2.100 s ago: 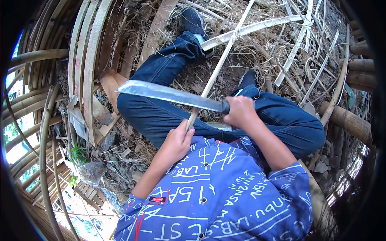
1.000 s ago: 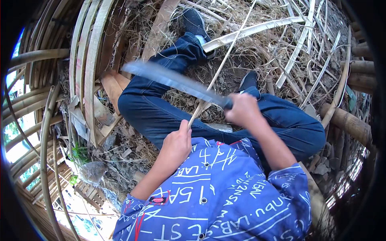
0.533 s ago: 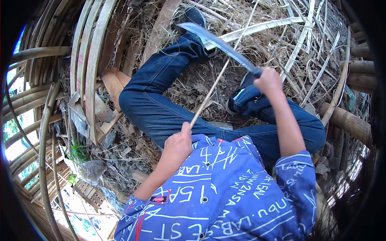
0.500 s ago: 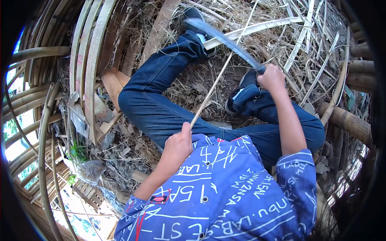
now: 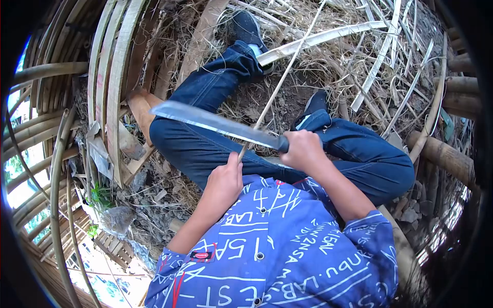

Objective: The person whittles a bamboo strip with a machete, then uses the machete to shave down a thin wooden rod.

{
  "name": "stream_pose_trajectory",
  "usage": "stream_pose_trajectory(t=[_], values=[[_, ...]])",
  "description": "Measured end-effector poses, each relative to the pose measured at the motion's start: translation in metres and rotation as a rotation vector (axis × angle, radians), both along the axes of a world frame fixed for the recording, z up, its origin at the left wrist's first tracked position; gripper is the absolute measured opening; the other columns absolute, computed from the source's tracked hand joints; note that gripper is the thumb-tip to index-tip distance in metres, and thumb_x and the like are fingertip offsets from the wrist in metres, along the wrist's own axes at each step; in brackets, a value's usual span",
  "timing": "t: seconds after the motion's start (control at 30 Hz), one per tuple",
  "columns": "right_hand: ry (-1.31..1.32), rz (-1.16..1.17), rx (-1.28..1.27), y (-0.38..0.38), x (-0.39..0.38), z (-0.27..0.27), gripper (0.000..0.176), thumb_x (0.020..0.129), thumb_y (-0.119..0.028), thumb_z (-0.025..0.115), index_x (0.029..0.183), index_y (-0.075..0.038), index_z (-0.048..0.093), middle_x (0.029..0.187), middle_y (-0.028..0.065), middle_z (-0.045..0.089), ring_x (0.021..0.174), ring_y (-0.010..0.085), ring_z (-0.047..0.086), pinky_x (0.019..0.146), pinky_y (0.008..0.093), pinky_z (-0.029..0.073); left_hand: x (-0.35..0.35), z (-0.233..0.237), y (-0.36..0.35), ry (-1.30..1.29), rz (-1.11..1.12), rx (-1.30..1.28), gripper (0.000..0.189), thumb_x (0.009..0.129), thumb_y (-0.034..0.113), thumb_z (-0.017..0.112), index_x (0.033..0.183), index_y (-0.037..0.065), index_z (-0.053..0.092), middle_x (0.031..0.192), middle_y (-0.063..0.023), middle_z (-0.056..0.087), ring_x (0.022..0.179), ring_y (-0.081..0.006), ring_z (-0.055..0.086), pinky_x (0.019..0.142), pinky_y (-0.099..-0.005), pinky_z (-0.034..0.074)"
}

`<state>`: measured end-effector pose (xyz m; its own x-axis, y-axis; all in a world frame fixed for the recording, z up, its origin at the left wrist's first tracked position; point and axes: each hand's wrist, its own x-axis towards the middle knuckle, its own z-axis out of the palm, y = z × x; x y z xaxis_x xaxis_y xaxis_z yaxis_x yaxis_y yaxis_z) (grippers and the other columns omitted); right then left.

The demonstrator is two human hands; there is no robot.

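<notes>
Outdoor work spot: ground (image 5: 257, 100) of bare earth under dry straw and bamboo offcuts, viewed from above the seated person.

Item 1, bamboo strip (image 5: 279, 82): thin, pale and straight. Its lower end is in the left hand (image 5: 223, 179), fingers wrapped closed around it with the thumb up along it. The rest slants up and away between the knees, over the litter.

Item 2, machete (image 5: 215, 123): long grey blade with a bright edge and a dark handle. The right hand (image 5: 303, 149) is clenched on the handle. The blade lies nearly level and crosses the strip just above the left hand (whether the edge bites in cannot be told).

Surroundings:
- jeans (image 5: 205, 149), blue, legs bent to either side of the strip
- dark shoes (image 5: 246, 25), toes pointing away
- curved slats (image 5: 115, 77) of bamboo, stacked at the left
- round poles (image 5: 447, 154) at the right
- split length (image 5: 328, 35) lying across the straw beyond the feet
- blue shirt (image 5: 287, 246) with white lettering, filling the lower view
</notes>
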<state>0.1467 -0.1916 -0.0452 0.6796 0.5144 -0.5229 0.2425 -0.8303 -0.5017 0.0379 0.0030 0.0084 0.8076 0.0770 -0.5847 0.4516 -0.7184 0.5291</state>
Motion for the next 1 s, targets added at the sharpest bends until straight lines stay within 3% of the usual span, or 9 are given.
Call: stream_pose_trajectory(t=[0.43, 0.5, 0.63, 0.73, 0.8, 0.87, 0.9, 0.93, 1.0], values=[[-0.146, -0.029, -0.170, -0.009, 0.046, -0.023, 0.024, 0.065, -0.026, 0.070, 0.082, -0.009, 0.068, 0.083, 0.0169, 0.069, 0.081, 0.0348, 0.069, 0.075, 0.0449, 0.055, -0.004, 0.004, 0.000, -0.066, -0.002, 0.056, 0.011, 0.096, 0.012, 0.049, 0.098, 0.002, 0.043, 0.062, -0.0262, 0.056, 0.062, -0.0458, 0.058, 0.057, -0.0555, 0.043], [-0.286, -0.146, -0.241, -0.017, 0.055, -0.040, 0.025, 0.066, -0.026, 0.070, 0.085, -0.009, 0.070, 0.085, 0.0177, 0.070, 0.083, 0.0348, 0.069, 0.078, 0.0447, 0.055, -0.006, 0.010, 0.001, -0.041, -0.007, 0.055, 0.011, 0.096, 0.012, 0.049, 0.098, 0.002, 0.044, 0.062, -0.0260, 0.056, 0.063, -0.0456, 0.059, 0.057, -0.0553, 0.043], [-0.234, -0.416, -0.285, -0.063, 0.117, -0.044, 0.025, 0.073, -0.020, 0.064, 0.090, -0.003, 0.070, 0.089, 0.0209, 0.070, 0.087, 0.0367, 0.068, 0.080, 0.0451, 0.054, -0.018, 0.012, -0.002, 0.046, -0.010, 0.062, 0.013, 0.096, 0.012, 0.050, 0.098, 0.002, 0.043, 0.063, -0.0253, 0.057, 0.065, -0.0451, 0.059, 0.059, -0.0550, 0.042], [-0.372, -0.336, -0.334, -0.086, 0.134, -0.056, 0.025, 0.073, -0.021, 0.062, 0.086, -0.001, 0.070, 0.087, 0.0238, 0.069, 0.085, 0.0387, 0.067, 0.080, 0.0465, 0.054, -0.015, 0.009, -0.006, 0.006, 0.018, -0.039, 0.012, 0.096, 0.012, 0.050, 0.098, 0.001, 0.044, 0.065, -0.0257, 0.058, 0.068, -0.0454, 0.059, 0.059, -0.0552, 0.041], [-0.355, -0.287, -0.308, -0.079, 0.130, -0.046, 0.025, 0.072, -0.020, 0.061, 0.086, -0.001, 0.070, 0.086, 0.0246, 0.068, 0.085, 0.0403, 0.067, 0.081, 0.0477, 0.053, -0.014, 0.006, 0.000, -0.041, 0.049, -0.108, 0.011, 0.096, 0.011, 0.050, 0.098, 0.001, 0.045, 0.066, -0.0241, 0.057, 0.060, -0.0421, 0.059, 0.056, -0.0512, 0.042], [-0.253, -0.322, -0.199, -0.068, 0.116, -0.043, 0.025, 0.071, -0.019, 0.060, 0.085, -0.001, 0.069, 0.083, 0.0253, 0.068, 0.084, 0.0408, 0.066, 0.081, 0.0482, 0.053, -0.008, 0.006, 0.007, 0.011, 0.125, -0.316, 0.010, 0.097, 0.011, 0.048, 0.097, 0.001, 0.046, 0.064, -0.0159, 0.053, 0.049, -0.0318, 0.054, 0.052, -0.0450, 0.041], [-0.220, -0.320, -0.169, -0.058, 0.102, -0.037, 0.024, 0.071, -0.019, 0.060, 0.085, -0.001, 0.069, 0.082, 0.0249, 0.068, 0.083, 0.0406, 0.067, 0.081, 0.0480, 0.053, -0.009, -0.007, 0.009, -0.160, 0.084, -0.426, 0.007, 0.099, 0.012, 0.046, 0.097, 0.005, 0.045, 0.061, -0.0033, 0.043, 0.044, -0.0146, 0.040, 0.044, -0.0330, 0.035], [-0.185, -0.321, -0.138, -0.047, 0.085, -0.030, 0.024, 0.070, -0.019, 0.060, 0.085, -0.002, 0.069, 0.082, 0.0246, 0.067, 0.082, 0.0404, 0.067, 0.080, 0.0477, 0.053, -0.010, -0.009, 0.014, -0.151, 0.085, -0.414, 0.007, 0.099, 0.012, 0.046, 0.097, 0.005, 0.045, 0.061, -0.0033, 0.043, 0.044, -0.0146, 0.040, 0.044, -0.0330, 0.035], [-0.113, -0.227, -0.048, -0.027, 0.050, -0.020, 0.023, 0.069, -0.019, 0.061, 0.085, -0.004, 0.070, 0.080, 0.0229, 0.068, 0.081, 0.0401, 0.067, 0.079, 0.0469, 0.054, 0.009, 0.003, 0.018, 0.507, 0.490, -0.903, 0.006, 0.101, 0.015, 0.043, 0.098, 0.010, 0.043, 0.060, 0.0049, 0.034, 0.044, -0.0046, 0.030, 0.038, -0.0243, 0.025]])
